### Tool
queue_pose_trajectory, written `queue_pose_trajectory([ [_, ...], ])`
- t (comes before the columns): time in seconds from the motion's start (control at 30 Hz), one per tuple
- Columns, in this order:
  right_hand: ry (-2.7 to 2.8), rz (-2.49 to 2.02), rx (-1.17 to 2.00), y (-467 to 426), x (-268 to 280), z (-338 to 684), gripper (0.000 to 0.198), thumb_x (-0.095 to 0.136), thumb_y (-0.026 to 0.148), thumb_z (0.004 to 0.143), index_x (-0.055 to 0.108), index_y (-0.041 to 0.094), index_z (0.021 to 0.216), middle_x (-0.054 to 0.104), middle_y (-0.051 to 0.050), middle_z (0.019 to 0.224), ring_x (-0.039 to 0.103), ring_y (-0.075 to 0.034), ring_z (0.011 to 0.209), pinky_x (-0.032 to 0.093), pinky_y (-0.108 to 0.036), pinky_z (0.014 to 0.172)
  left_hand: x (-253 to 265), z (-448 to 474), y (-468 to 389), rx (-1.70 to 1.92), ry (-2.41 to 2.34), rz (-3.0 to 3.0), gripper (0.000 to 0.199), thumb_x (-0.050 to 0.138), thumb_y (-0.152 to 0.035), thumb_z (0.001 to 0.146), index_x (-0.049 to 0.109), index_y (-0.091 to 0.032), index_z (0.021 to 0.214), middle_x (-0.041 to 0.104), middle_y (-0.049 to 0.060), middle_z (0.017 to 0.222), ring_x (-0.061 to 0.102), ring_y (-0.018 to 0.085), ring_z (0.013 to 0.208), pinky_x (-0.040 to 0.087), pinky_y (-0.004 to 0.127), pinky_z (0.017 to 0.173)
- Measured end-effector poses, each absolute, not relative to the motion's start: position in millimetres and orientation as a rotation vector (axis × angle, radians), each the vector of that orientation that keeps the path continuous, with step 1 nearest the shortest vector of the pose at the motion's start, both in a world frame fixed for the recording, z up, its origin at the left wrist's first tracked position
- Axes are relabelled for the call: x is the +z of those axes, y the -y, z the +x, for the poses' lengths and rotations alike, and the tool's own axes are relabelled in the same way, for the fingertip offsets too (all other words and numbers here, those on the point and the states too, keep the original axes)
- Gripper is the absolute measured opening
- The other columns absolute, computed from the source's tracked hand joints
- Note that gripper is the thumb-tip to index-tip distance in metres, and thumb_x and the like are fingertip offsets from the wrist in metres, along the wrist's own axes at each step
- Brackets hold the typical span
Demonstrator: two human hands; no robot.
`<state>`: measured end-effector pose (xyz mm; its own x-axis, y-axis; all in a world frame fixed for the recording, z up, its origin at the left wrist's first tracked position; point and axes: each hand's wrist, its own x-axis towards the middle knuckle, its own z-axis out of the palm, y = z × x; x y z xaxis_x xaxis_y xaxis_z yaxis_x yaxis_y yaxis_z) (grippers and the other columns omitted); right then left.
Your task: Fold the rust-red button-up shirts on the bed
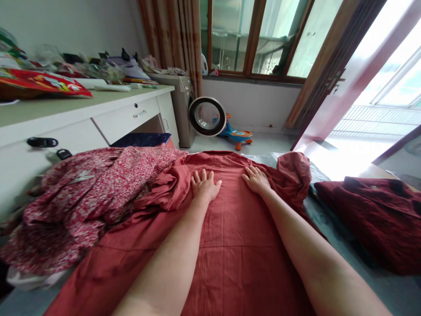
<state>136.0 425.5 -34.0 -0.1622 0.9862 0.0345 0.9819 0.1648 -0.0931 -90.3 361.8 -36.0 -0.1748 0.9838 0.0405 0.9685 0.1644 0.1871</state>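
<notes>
A rust-red dress (226,228) lies spread out in front of me, its collar end pointing away and its sleeves bunched at both sides. My left hand (205,186) rests flat on its upper part, fingers spread, beside the bunched left sleeve (171,186). Across from it my right hand (257,179) also lies flat on the cloth, fingers stretched, near the right sleeve (294,171). Neither hand grips anything. Both forearms cover parts of the dress, and its lower end runs out of view.
A pile of red-and-white patterned cloth (98,188) lies at left. Folded dark red clothing (375,215) sits at right. Beyond are a cluttered counter (131,98), a washing machine (182,109) with its round door (208,116) swung out, and a blue-orange ride-on toy (238,134).
</notes>
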Motion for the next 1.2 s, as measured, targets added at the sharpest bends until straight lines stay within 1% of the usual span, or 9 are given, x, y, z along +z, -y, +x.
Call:
queue_pose_trajectory([
  [0.17, 2.128, -2.031, 0.1, -446.5, -32.1, 128.9, 0.055, 0.031, 0.047, 0.098, 0.049, 0.018, 0.142, 0.04, -0.01, 0.154, 0.035, -0.029, 0.141, 0.027, -0.047, 0.114, -37.7, -90.1, -363.4, 0.265, -2.336, 1.966, 0.073, 0.03, -0.066, 0.089, 0.036, -0.026, 0.15, 0.026, 0.01, 0.161, 0.016, 0.043, 0.147, 0.015, 0.058, 0.117],
  [0.3, 2.121, -1.846, 0.11, -453.7, -29.8, 112.0, 0.051, 0.022, 0.032, 0.1, 0.057, 0.02, 0.135, 0.055, -0.007, 0.142, 0.048, -0.021, 0.131, 0.033, -0.035, 0.111, -39.1, -89.4, -364.2, 0.255, -2.342, 1.97, 0.071, 0.032, -0.064, 0.089, 0.036, -0.026, 0.15, 0.026, 0.011, 0.161, 0.016, 0.044, 0.146, 0.016, 0.06, 0.116],
  [0.43, 2.369, -1.632, 0.187, -459.7, -31.8, 107.8, 0.047, 0.027, 0.039, 0.101, 0.057, 0.025, 0.135, 0.051, -0.002, 0.147, 0.041, -0.019, 0.137, 0.028, -0.034, 0.115, -39.3, -89.1, -363.8, 0.262, -2.338, 1.98, 0.072, 0.031, -0.064, 0.09, 0.036, -0.025, 0.15, 0.027, 0.012, 0.16, 0.017, 0.045, 0.146, 0.015, 0.06, 0.116],
  [0.57, 2.291, -1.883, 0.092, -475.2, -33.8, 123.2, 0.05, 0.03, 0.047, 0.1, 0.05, 0.024, 0.14, 0.043, -0.005, 0.152, 0.035, -0.025, 0.14, 0.025, -0.043, 0.115, -37.1, -89.0, -362.6, 0.258, -2.323, 1.973, 0.072, 0.032, -0.064, 0.09, 0.035, -0.024, 0.15, 0.026, 0.012, 0.161, 0.016, 0.045, 0.146, 0.015, 0.06, 0.116],
  [0.67, 2.202, -2.007, 0.069, -491.1, -32.6, 136.0, 0.047, 0.031, 0.045, 0.099, 0.055, 0.023, 0.133, 0.05, -0.008, 0.145, 0.041, -0.026, 0.134, 0.03, -0.044, 0.111, -35.6, -89.2, -362.0, 0.261, -2.324, 1.972, 0.072, 0.033, -0.063, 0.09, 0.036, -0.024, 0.15, 0.027, 0.013, 0.16, 0.017, 0.044, 0.146, 0.016, 0.059, 0.116],
  [0.8, 2.058, -2.111, 0.049, -505.9, -27.8, 145.3, 0.046, 0.03, 0.029, 0.098, 0.059, 0.016, 0.131, 0.059, -0.015, 0.131, 0.053, -0.027, 0.119, 0.041, -0.039, 0.099, -36.4, -89.2, -362.3, 0.274, -2.327, 1.976, 0.071, 0.034, -0.063, 0.09, 0.037, -0.024, 0.149, 0.027, 0.012, 0.16, 0.017, 0.044, 0.146, 0.016, 0.059, 0.116],
  [1.0, 1.98, -2.114, -0.019, -512.3, -10.9, 148.5, 0.028, 0.051, 0.024, 0.09, 0.074, 0.018, 0.104, 0.059, -0.017, 0.126, 0.046, -0.038, 0.125, 0.038, -0.05, 0.101, -37.4, -88.6, -362.8, 0.269, -2.323, 1.965, 0.071, 0.033, -0.063, 0.09, 0.035, -0.025, 0.15, 0.025, 0.011, 0.161, 0.015, 0.044, 0.147, 0.014, 0.059, 0.117],
  [1.1, 1.905, -2.115, 0.104, -518.6, -4.0, 147.0, 0.024, 0.052, 0.021, 0.092, 0.073, 0.015, 0.101, 0.063, -0.018, 0.116, 0.055, -0.035, 0.116, 0.045, -0.048, 0.095, -35.4, -88.5, -362.4, 0.257, -2.314, 1.954, 0.071, 0.034, -0.062, 0.09, 0.035, -0.024, 0.15, 0.025, 0.012, 0.161, 0.015, 0.044, 0.147, 0.014, 0.059, 0.117],
  [1.2, 1.849, -2.086, 0.188, -525.1, -6.1, 145.6, 0.026, 0.057, 0.032, 0.095, 0.066, 0.016, 0.113, 0.063, -0.013, 0.117, 0.062, -0.026, 0.104, 0.053, -0.043, 0.088, -33.3, -88.4, -361.8, 0.248, -2.312, 1.943, 0.071, 0.034, -0.062, 0.09, 0.035, -0.024, 0.15, 0.025, 0.011, 0.161, 0.014, 0.043, 0.147, 0.013, 0.058, 0.117],
])
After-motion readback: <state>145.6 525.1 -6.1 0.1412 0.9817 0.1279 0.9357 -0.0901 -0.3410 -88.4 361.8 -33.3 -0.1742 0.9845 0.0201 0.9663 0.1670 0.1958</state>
